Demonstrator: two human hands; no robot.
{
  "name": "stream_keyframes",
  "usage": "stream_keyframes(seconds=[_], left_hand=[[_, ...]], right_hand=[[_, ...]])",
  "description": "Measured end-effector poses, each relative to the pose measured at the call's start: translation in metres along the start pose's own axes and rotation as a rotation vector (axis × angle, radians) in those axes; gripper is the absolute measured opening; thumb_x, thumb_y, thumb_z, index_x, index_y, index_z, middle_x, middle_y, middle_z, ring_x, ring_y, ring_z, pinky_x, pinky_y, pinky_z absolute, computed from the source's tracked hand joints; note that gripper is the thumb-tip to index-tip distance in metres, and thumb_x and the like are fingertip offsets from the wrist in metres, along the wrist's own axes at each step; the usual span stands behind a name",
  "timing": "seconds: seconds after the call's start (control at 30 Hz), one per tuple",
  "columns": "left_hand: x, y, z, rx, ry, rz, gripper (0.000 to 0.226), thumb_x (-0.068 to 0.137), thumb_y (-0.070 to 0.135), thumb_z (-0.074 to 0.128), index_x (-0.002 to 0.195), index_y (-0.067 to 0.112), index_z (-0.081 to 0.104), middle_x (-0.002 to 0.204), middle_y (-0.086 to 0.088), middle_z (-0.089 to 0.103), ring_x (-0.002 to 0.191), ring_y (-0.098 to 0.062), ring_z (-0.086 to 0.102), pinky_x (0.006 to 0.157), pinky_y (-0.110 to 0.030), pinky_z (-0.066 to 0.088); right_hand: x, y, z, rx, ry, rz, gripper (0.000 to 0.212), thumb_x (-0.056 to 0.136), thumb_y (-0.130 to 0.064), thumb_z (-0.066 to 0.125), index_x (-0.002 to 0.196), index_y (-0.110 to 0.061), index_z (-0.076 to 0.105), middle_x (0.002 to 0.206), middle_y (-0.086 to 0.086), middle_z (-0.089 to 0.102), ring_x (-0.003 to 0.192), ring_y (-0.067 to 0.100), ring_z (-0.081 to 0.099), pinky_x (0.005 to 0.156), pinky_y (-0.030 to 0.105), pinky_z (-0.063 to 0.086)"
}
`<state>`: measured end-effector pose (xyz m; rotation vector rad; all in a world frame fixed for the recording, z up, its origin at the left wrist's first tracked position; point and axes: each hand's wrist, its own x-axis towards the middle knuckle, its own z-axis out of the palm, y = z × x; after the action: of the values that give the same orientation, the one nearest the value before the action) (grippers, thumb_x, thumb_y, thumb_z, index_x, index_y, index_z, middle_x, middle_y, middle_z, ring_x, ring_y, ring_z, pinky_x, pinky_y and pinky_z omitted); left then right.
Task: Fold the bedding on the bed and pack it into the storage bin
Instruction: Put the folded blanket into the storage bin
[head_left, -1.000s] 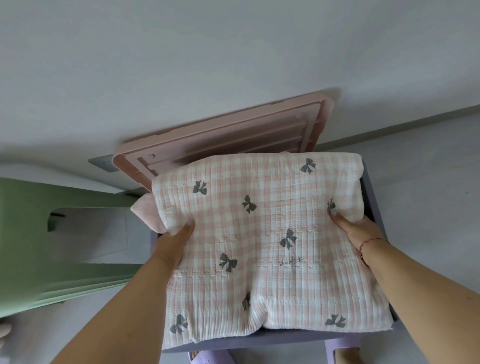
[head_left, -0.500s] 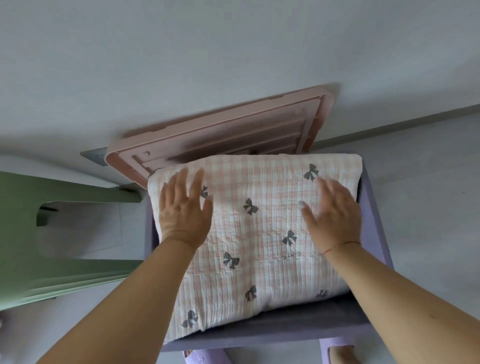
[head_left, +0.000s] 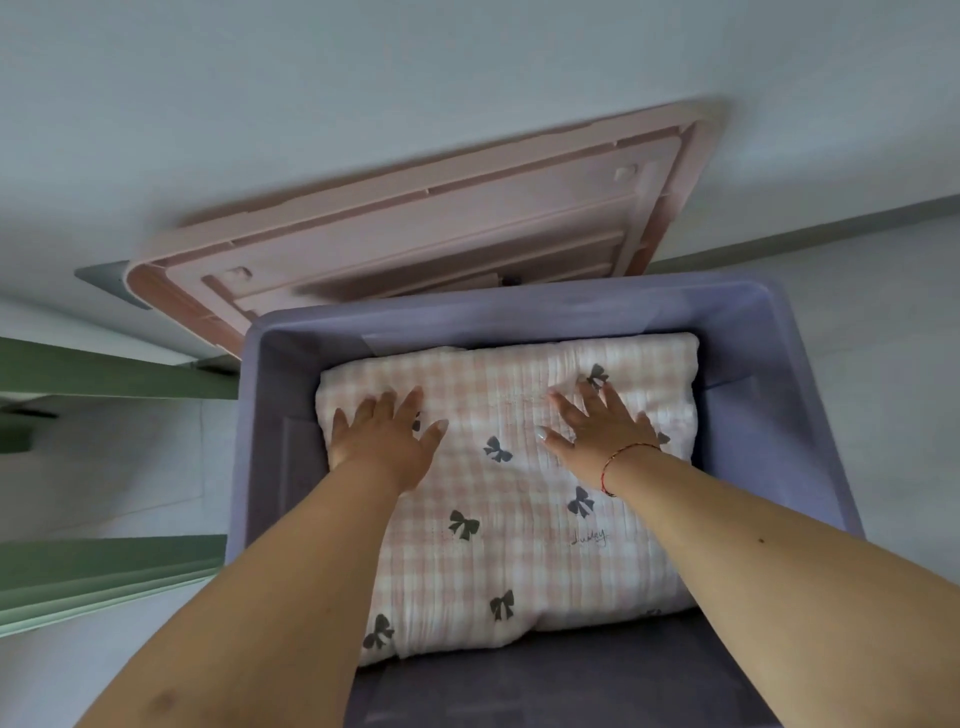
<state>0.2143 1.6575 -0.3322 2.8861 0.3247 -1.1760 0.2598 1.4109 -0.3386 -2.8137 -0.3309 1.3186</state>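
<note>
Pink-and-white gingham cotton, quilted and printed with small grey bows: the folded blanket (head_left: 519, 499) lies inside the lavender storage bin (head_left: 810, 415), filling most of its floor with a strip of bare plastic showing beyond my fingertips and another nearer me. I judge it light, soft and springy, likely to puff back up once released, so I would handle it by pressing flat on its top or by taking its folded edges just outboard of each hand, not by pinching the middle. My left hand (head_left: 387, 444) lies palm-down on the blanket's left part, fingers spread wide and straight, holding nothing. My right hand (head_left: 605, 434), a red string bracelet (head_left: 618, 465) at the wrist, does the same on the right part, one bow print just past its fingers. Both forearms reach down and forward into the bin. Beyond the fingertips, the pink lid (head_left: 441, 228) leans against the wall behind the bin.
</note>
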Motion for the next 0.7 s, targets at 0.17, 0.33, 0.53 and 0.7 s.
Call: stream_keyframes(seconds=[0.17, 0.33, 0.53, 0.7], left_hand=[[0.032, -0.002, 0.018, 0.038, -0.024, 0.024, 0.067, 0.093, 0.066, 0.004, 0.153, 0.036, -0.003, 0.163, 0.004, 0.004, 0.149, -0.022, 0.004, 0.12, -0.05, 0.001], [0.064, 0.002, 0.037, 0.054, -0.056, 0.037, 0.067, 0.094, 0.065, 0.004, 0.154, 0.036, 0.001, 0.163, 0.002, 0.006, 0.149, -0.02, 0.005, 0.12, -0.047, -0.001], [0.082, 0.004, 0.07, 0.071, -0.034, 0.036, 0.072, 0.092, 0.067, 0.002, 0.153, 0.032, -0.011, 0.163, -0.001, -0.005, 0.149, -0.02, -0.008, 0.118, -0.049, -0.011], [0.073, 0.0, 0.081, 0.026, 0.072, 0.062, 0.077, 0.089, 0.069, 0.0, 0.153, 0.029, -0.012, 0.163, -0.003, -0.004, 0.149, -0.02, -0.01, 0.116, -0.051, -0.015]], right_hand=[[0.033, 0.004, 0.011, -0.026, -0.042, -0.004, 0.067, 0.089, -0.071, 0.008, 0.147, -0.045, -0.012, 0.157, -0.006, -0.022, 0.145, 0.022, -0.018, 0.114, 0.059, 0.003], [0.062, 0.007, 0.022, -0.036, -0.068, -0.003, 0.065, 0.09, -0.069, 0.01, 0.147, -0.045, -0.008, 0.158, -0.008, -0.016, 0.146, 0.021, -0.012, 0.115, 0.058, 0.008], [0.085, 0.016, 0.042, 0.033, -0.067, -0.015, 0.067, 0.088, -0.072, 0.01, 0.146, -0.046, -0.011, 0.157, -0.013, -0.02, 0.145, 0.015, -0.017, 0.114, 0.061, 0.01], [0.075, 0.019, 0.049, 0.096, -0.012, -0.056, 0.067, 0.09, -0.069, 0.012, 0.148, -0.044, -0.01, 0.156, -0.013, -0.02, 0.145, 0.013, -0.019, 0.115, 0.058, 0.008]])
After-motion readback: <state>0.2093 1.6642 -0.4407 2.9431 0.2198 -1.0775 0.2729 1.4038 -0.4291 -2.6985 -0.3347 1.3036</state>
